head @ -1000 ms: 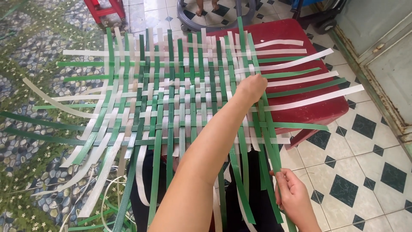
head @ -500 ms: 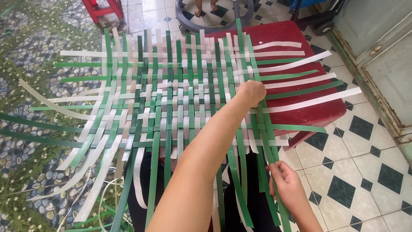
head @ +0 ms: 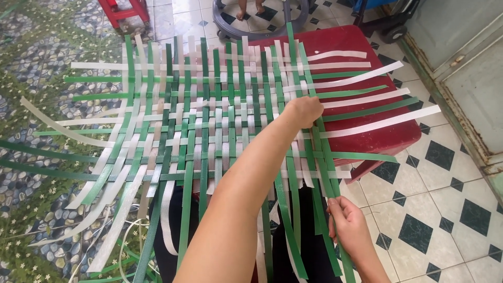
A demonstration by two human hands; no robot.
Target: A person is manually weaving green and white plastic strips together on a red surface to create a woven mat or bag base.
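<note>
A flat mat (head: pixel 209 126) woven from green and white plastic straps lies across a red plastic stool (head: pixel 377 133). My left arm reaches across the mat, and my left hand (head: pixel 304 111) presses with curled fingers on the straps at the mat's right edge. Lower down, my right hand (head: pixel 348 222) is closed on the loose end of a green upright strap (head: pixel 322 157) that runs up to the left hand. Loose strap ends stick out on every side of the mat.
Spare straps (head: pixel 126 246) lie on the pebble-patterned floor at the lower left. A round grey walker base (head: pixel 225 29) with a small person's feet stands behind the stool, and a red stool (head: pixel 120 10) at the top left. A door frame (head: pixel 461 120) runs along the right.
My right hand has slid slightly up and left along the green strap. My left hand stays pressed on the mat's right edge.
</note>
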